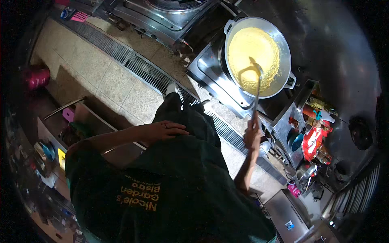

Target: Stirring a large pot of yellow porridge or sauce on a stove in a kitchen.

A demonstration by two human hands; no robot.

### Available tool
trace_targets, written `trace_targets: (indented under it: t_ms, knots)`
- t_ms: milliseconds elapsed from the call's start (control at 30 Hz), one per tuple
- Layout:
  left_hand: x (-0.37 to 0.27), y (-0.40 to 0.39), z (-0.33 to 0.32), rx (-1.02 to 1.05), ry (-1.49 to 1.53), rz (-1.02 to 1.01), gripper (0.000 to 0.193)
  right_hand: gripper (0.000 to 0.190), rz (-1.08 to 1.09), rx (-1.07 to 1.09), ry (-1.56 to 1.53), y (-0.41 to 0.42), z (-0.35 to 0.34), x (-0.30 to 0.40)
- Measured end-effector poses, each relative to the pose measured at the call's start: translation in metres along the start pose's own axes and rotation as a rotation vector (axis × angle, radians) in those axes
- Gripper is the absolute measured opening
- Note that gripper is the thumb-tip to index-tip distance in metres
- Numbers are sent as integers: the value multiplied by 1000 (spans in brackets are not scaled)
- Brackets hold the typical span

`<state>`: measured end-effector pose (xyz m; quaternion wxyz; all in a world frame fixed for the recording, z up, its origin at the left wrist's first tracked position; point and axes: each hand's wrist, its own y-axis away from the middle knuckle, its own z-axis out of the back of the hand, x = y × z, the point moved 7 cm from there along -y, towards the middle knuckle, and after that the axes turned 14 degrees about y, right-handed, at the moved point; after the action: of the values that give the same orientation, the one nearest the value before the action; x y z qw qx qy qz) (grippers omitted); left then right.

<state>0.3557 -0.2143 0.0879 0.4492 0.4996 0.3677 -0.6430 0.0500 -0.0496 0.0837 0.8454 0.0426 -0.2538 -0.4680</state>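
Observation:
A large two-handled metal pot [287,59] stands on the steel stove [218,80], holding a thick yellow mixture [249,42]. My right hand [253,133] grips the long handle of a metal ladle [257,94], whose head rests in the mixture near the pot's near side. A dark shadow of the ladle falls across the yellow surface. My left hand [165,132] lies flat against the dark clothing at my front, fingers extended and holding nothing.
Right of the stove, a steel counter [281,121] bears a red packet [313,141], a blue bowl [295,141] and jars. A floor drain grate [127,56] runs under my feet. Another burner [152,18] stands at upper left, a steel-topped bench [100,127] at my left.

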Motion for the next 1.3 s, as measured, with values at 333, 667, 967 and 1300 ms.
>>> trace_targets:
  t_ms: [333, 667, 967, 1300]
  knots:
    - [-8, 17, 36, 144, 11, -159, 59, 47, -97, 74, 163, -81, -29, 76]
    - [24, 29, 12, -2, 79, -98, 66, 54, -104, 167, 22, 4, -7, 52]
    - [9, 10, 18, 72, 142, -70, 77, 53, 132, 4, 20, -93, -29, 35]
    - [-7, -2, 8, -1, 80, 9, 75, 65, 86, 83, -165, -14, -19, -26]
